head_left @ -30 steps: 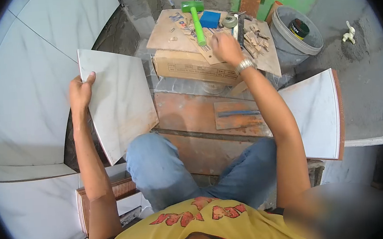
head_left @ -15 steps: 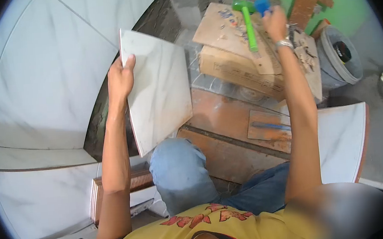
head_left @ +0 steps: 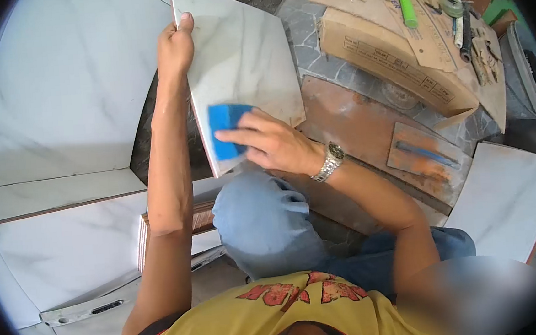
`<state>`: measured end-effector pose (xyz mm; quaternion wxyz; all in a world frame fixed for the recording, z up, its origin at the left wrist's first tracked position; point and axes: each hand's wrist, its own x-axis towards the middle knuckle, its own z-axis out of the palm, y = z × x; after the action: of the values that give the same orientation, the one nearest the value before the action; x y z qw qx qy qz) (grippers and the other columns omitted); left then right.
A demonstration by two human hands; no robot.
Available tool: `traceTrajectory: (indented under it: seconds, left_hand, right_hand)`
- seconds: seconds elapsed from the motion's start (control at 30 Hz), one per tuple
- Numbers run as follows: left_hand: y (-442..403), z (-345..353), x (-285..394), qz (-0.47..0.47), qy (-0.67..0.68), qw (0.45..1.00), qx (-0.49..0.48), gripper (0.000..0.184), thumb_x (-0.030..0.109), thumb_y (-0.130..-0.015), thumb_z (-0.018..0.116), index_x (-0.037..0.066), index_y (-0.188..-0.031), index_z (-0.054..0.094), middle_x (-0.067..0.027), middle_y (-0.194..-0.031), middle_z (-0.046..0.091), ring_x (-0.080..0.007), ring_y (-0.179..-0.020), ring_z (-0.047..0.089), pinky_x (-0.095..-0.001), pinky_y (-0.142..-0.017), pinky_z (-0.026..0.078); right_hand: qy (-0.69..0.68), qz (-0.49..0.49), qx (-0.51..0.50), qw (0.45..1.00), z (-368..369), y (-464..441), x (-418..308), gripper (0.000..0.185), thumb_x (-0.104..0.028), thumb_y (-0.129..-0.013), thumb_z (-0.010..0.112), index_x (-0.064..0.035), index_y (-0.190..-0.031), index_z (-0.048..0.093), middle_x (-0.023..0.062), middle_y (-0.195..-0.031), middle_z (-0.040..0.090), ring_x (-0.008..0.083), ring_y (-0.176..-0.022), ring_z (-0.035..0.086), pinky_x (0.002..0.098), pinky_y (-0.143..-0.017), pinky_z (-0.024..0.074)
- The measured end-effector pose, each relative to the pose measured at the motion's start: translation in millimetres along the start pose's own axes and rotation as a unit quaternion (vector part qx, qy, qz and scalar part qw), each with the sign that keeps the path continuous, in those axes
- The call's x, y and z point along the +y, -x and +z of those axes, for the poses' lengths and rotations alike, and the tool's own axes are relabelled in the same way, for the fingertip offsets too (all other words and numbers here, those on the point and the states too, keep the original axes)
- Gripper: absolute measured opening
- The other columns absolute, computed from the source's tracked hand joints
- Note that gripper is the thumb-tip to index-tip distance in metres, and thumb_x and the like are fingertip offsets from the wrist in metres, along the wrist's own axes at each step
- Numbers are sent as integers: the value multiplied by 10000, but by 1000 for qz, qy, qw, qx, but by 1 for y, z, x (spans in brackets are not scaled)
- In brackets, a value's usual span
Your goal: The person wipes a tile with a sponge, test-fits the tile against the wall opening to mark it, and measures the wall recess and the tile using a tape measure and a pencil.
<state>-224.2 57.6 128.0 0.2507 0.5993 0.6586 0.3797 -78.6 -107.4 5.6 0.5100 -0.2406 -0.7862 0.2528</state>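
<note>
A white, grey-veined tile (head_left: 246,56) stands tilted above my knee. My left hand (head_left: 175,47) grips its left edge near the top, with the thumb on the glossy face. In my right hand (head_left: 275,143) is a blue sponge (head_left: 221,117), pressed against or just over the tile's lower left part; the exact contact is hard to see. The fingers lie across the sponge and hide part of it.
At the upper right, a cardboard box (head_left: 392,63) carries a green-handled hammer (head_left: 405,2), a tape measure (head_left: 451,5) and scraps. A trowel (head_left: 427,148) lies on reddish boards. Another tile (head_left: 503,193) is at right, a level (head_left: 87,313) at lower left.
My right hand has brought the blue sponge from above the cardboard box down and left to the tile. My left hand still holds the tile; the view has shifted.
</note>
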Motion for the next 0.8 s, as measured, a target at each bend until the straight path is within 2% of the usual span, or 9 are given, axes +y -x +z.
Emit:
traceTrajectory:
  seconds: [0.03, 0.13, 0.17, 0.27, 0.4, 0.57, 0.63, 0.7, 0.8]
  left_hand:
    - [1, -2, 1, -1, 4, 1000, -3, 501, 395, -1011, 524, -70, -1124, 674, -152, -1021, 706, -234, -946, 643, -363, -894, 474]
    - [8, -11, -3, 2, 11, 1000, -8, 512, 392, -1017, 518, -82, -1143, 666, -154, -1043, 707, -235, -957, 645, -360, -904, 474]
    - [8, -13, -8, 12, 11, 1000, -7, 517, 392, -1018, 517, -86, -1151, 663, -157, -1052, 707, -237, -964, 647, -359, -908, 474]
    - [0, -14, -11, 36, 1, 999, 4, 523, 394, -1019, 517, -86, -1170, 659, -167, -1073, 707, -245, -996, 651, -356, -921, 474]
    - [-3, -8, -10, -6, -5, 1000, 12, 528, 404, -1016, 521, -80, -1175, 660, -173, -1077, 708, -251, -1031, 649, -352, -931, 472]
    - [-17, -6, -11, -31, -11, 999, 2, 512, 408, -1011, 534, -58, -1178, 665, -168, -1121, 695, -249, -1057, 640, -361, -948, 466]
    - [-8, -12, -9, -30, -26, 999, -8, 509, 407, -1011, 536, -58, -1176, 664, -166, -1135, 689, -248, -1071, 635, -361, -961, 459]
    - [-4, -14, -13, -1, -3, 1000, -8, 524, 412, -1011, 539, -64, -1197, 656, -172, -1153, 686, -251, -1098, 627, -360, -980, 447]
    - [4, -11, -7, 7, -14, 1000, 7, 607, 460, -1023, 470, -73, -1265, 626, -195, -1217, 672, -264, -1164, 611, -360, -1021, 423]
  right_hand:
    - [25, -3, -30, 999, 11, 17, 14, 492, 0, -778, 677, -98, -1256, 614, 113, -1023, 546, 304, -996, 565, 382, -861, 509]
    - [71, 187, -116, 973, 24, 112, 82, 473, 11, -766, 668, -113, -1221, 636, 83, -1009, 554, 263, -991, 549, 353, -853, 522]
    - [122, 146, -12, 982, 22, 135, 104, 428, 24, -766, 653, -98, -1176, 663, 89, -986, 558, 262, -925, 556, 349, -836, 516]
    - [126, 161, 96, 974, -14, 83, 67, 403, 34, -757, 649, -89, -1139, 690, 88, -954, 560, 267, -895, 559, 354, -822, 511]
    - [-9, -93, 49, 994, -11, -2, -7, 468, 52, -715, 674, -109, -1152, 724, 78, -934, 575, 271, -886, 560, 359, -780, 506]
    - [-51, -62, -6, 997, 28, 26, 38, 465, 37, -712, 695, -137, -1142, 717, 73, -926, 571, 260, -920, 556, 369, -782, 506]
    - [23, 33, -6, 999, 43, 77, 74, 326, 14, -739, 677, -123, -1032, 714, 57, -869, 547, 237, -851, 557, 326, -729, 501]
    - [66, 204, 83, 973, 56, 133, 117, 323, 41, -742, 641, -101, -1025, 709, 84, -939, 566, 251, -863, 580, 319, -719, 496]
    - [77, 141, 148, 976, 19, 93, 71, 361, 46, -745, 648, -106, -1064, 720, 85, -956, 563, 244, -875, 575, 331, -744, 500]
